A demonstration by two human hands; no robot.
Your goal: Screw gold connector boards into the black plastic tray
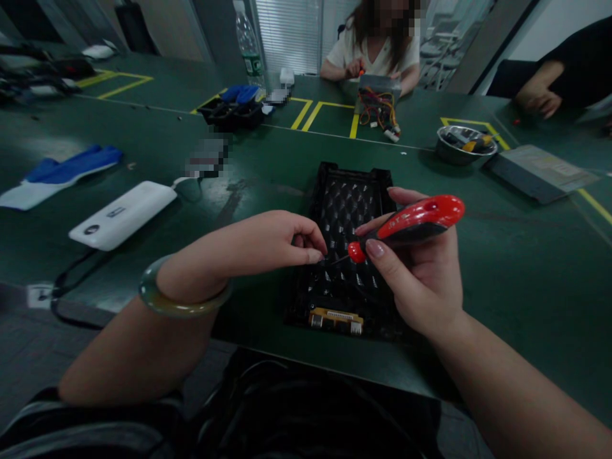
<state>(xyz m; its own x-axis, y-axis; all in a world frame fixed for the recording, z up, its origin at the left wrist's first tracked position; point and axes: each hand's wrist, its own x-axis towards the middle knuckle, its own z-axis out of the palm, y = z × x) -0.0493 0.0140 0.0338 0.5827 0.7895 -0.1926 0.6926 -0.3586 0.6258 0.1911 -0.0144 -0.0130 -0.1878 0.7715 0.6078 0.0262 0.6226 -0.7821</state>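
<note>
My right hand (pixel 427 274) grips a red and black screwdriver (pixel 421 218), its thin shaft pointing left and down over a black plastic casing (pixel 351 197). The casing lies on the green table in front of me and has a raised diamond pattern. At its near end shows a small circuit board (pixel 337 319) with a connector strip and ports. My left hand (pixel 275 237) reaches in from the left, thumb and fingertips pinched beside the screwdriver's tip, just above the casing. Whatever the pinch holds is too small or hidden. A bangle circles my left wrist.
A white power bank (pixel 124 213) and blue-white gloves (pixel 62 173) lie left. Farther back are a black tray (pixel 229 118) and a water bottle (pixel 248 51). At right, a metal bowl (pixel 465 152) holds tools beside a grey metal panel (pixel 540 171). A person opposite handles a wired metal box (pixel 379 95).
</note>
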